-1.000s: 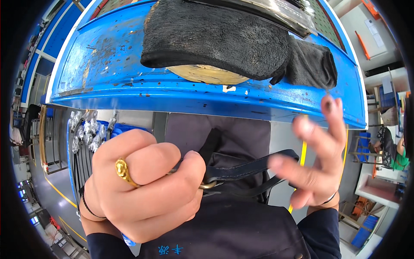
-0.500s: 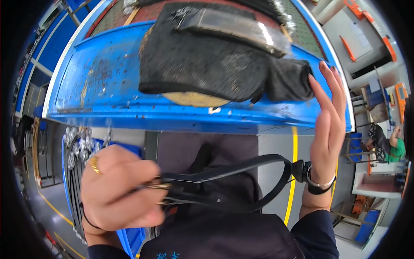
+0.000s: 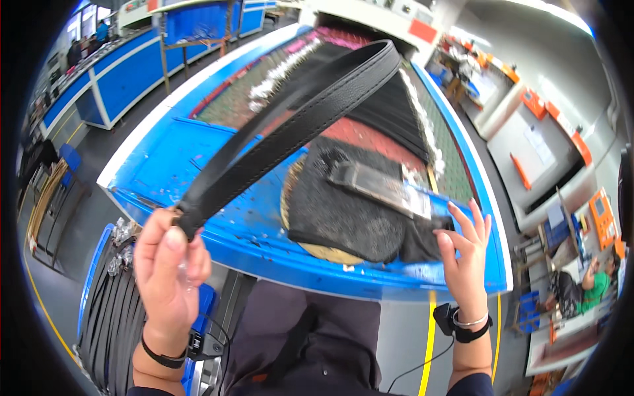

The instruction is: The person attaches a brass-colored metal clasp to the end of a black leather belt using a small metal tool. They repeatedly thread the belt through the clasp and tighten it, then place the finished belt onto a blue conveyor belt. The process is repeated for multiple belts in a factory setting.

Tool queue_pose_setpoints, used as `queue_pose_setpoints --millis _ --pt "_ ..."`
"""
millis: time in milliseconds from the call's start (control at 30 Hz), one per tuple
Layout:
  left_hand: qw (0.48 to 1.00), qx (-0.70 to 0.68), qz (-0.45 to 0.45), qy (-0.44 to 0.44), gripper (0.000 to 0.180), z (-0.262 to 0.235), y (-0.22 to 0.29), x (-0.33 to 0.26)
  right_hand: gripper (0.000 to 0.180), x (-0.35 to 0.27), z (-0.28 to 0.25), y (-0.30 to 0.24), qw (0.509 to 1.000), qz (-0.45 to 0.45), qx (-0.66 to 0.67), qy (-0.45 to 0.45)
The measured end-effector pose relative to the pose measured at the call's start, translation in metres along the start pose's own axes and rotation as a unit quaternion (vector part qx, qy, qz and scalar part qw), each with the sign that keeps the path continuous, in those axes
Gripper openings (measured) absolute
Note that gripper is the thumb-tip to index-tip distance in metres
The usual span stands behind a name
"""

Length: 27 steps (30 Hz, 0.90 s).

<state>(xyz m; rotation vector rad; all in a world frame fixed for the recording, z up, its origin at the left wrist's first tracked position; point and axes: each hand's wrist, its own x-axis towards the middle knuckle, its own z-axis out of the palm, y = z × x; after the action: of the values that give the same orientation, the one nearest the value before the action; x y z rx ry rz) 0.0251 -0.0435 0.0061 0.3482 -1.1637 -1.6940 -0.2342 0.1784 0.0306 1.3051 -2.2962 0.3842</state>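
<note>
A black leather strap (image 3: 290, 135) with stitched edges is doubled into a long loop. My left hand (image 3: 168, 267) pinches its two ends together between thumb and fingers. From there the loop rises away to the right over the blue worktop (image 3: 155, 162). My right hand (image 3: 466, 257) has its fingers spread and holds nothing. It hovers by a black cloth piece (image 3: 422, 241) at the worktop's right front. Left of that cloth lies a dark, worn fabric-covered pad (image 3: 343, 221), with a yellowish edge showing beneath. On the pad rests a long block in clear plastic wrap (image 3: 376, 188).
Beyond the worktop, several black straps (image 3: 383, 122) lie on a belt with silvery wrapping along the sides. More black straps (image 3: 115, 336) fill a blue-edged rack at lower left. A person in green (image 3: 588, 290) sits at far right. A cable hangs near my right wrist.
The strap has swung from across my lap, looped end to the right, up over the worktop. My left hand still grips its ends. My right hand stays open, and the view has tilted upward.
</note>
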Motion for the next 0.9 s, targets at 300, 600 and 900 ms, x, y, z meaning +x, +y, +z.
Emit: queue_pose_setpoints --millis 300,600,900 --pt "0.993 -0.114 -0.043 0.005 0.015 -0.019 0.014 0.003 0.055 0.046 0.012 -0.016 0.975 0.011 0.199 -0.103" --pt "0.998 0.039 0.052 0.017 0.011 -0.025 0.005 0.005 0.041 0.019 0.019 -0.007 0.763 0.160 0.621 0.079" --pt "0.884 0.342 0.223 -0.227 0.019 0.032 -0.003 0.003 0.053 -0.046 -0.040 0.005 0.511 0.028 0.836 0.196"
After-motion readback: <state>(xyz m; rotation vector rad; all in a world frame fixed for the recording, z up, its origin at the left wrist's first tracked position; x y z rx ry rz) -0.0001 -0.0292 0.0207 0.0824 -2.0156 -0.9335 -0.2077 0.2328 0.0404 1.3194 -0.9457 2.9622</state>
